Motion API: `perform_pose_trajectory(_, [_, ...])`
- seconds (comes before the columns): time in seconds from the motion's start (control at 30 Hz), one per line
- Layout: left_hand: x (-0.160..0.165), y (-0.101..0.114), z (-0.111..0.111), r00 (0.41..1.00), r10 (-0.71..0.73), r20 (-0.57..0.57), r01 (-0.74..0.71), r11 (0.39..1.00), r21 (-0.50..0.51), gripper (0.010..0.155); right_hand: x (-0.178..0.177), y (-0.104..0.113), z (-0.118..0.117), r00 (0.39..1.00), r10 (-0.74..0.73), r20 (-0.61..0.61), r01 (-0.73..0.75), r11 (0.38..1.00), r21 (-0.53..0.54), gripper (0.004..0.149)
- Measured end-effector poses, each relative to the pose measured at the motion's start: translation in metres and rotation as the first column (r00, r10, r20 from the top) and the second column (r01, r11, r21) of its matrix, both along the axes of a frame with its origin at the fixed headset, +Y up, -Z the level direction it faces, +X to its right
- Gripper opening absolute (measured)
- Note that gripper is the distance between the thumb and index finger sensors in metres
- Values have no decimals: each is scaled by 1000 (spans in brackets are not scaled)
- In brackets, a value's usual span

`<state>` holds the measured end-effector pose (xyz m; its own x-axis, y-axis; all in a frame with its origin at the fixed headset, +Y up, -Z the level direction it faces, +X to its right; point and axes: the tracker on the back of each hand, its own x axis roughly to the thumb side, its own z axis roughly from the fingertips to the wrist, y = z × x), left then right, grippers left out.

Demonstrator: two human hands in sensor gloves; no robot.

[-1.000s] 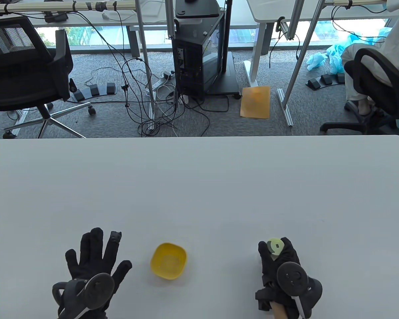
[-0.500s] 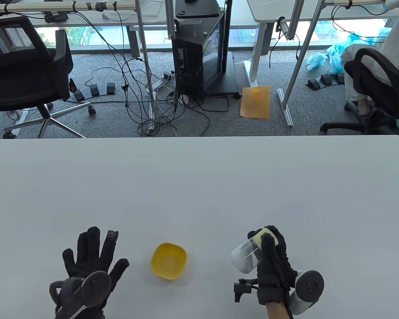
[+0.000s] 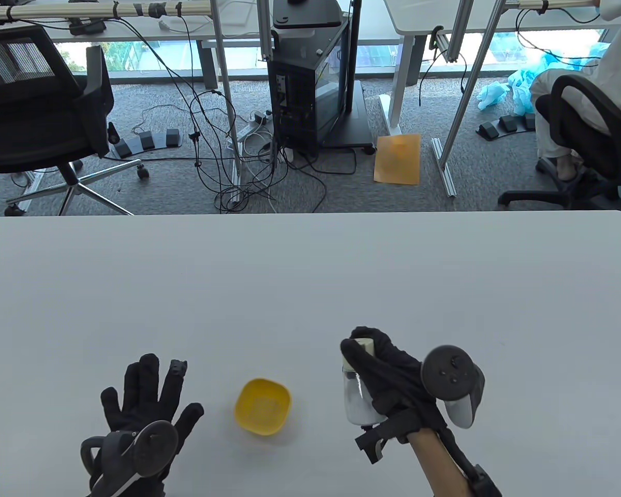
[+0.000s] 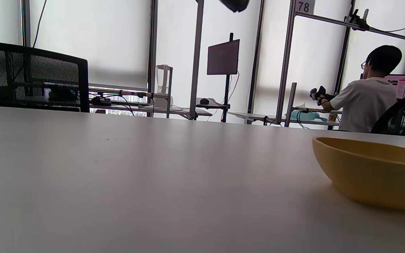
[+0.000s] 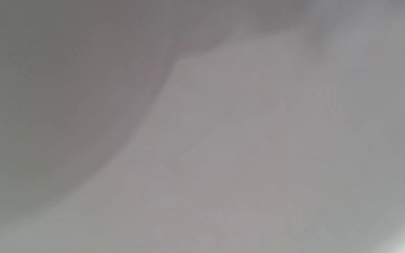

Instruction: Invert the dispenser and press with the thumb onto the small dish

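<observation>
Your right hand [image 3: 388,375] gripped the dispenser [image 3: 356,385] right of the yellow dish [image 3: 262,406]; your left hand [image 3: 145,409] lay flat, fingers spread, on the table [image 3: 310,279].

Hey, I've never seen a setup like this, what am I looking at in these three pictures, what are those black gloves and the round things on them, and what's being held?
These are a person's two hands in black sensor gloves; the round gadgets are trackers strapped to the backs, not held. The table view looks down at a white table. The left hand rests flat, fingers spread, holding nothing. The right hand grips a clear dispenser with a pale cap, to the right of a small yellow dish and not above it. The left wrist view, from a camera low by the table, shows the dish's side. The right wrist view is only a grey blur, so nothing can be read from it.
</observation>
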<state>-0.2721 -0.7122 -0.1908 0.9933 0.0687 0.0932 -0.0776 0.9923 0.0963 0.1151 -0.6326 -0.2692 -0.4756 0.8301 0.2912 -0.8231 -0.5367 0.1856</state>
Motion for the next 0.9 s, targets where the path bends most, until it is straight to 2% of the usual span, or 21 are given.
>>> perform_pose_trajectory(0.07, [-1,0,0,1000,-1,-3,1,1000,0,78,-23,14,-14,978,168,-121,-177,982,-72,82])
perform_pose_trajectory(0.13, [-1,0,-1,1000,-4,-6,4,1000,-5,78,-41,20,-25,937,274,-216,-304,945,-120,82])
perform_pose_trajectory(0.2, [-2,0,-1,1000,-7,-9,7,1000,-5,78,-69,22,-42,835,425,-348,-508,840,-192,82])
perform_pose_trajectory(0.23, [-2,0,-1,1000,-8,-10,8,1000,-6,78,-76,21,-46,801,460,-385,-560,802,-207,82])
perform_pose_trajectory(0.33, [-2,0,-2,1000,-14,-12,14,1000,-11,78,-110,7,-62,640,542,-545,-745,612,-265,82])
perform_pose_trajectory(0.4, [-2,1,-3,1000,-21,-14,20,1000,-15,78,-126,-4,-67,574,552,-605,-800,536,-270,82])
perform_pose_trajectory(0.43, [-2,1,-3,1000,-24,-15,24,1000,-17,78,-140,-14,-72,512,559,-652,-845,467,-262,82])
perform_pose_trajectory(0.47, [-2,1,-4,1000,-26,-17,25,999,-19,78,-144,-18,-73,492,561,-666,-857,445,-258,82])
perform_pose_trajectory(0.57, [-3,0,-4,999,-34,-22,33,999,-28,78,-173,-48,-82,384,565,-730,-917,326,-230,83])
perform_pose_trajectory(0.67, [-5,0,-5,999,-33,-27,32,999,-39,78,-192,-72,-85,319,536,-782,-945,244,-218,83])
perform_pose_trajectory(0.73, [-6,0,-5,999,-31,-30,29,999,-45,78,-199,-79,-84,282,538,-794,-957,212,-196,84])
perform_pose_trajectory(0.9, [-6,0,-5,999,-30,-29,28,998,-54,78,-205,-82,-82,266,540,-798,-961,208,-180,83])
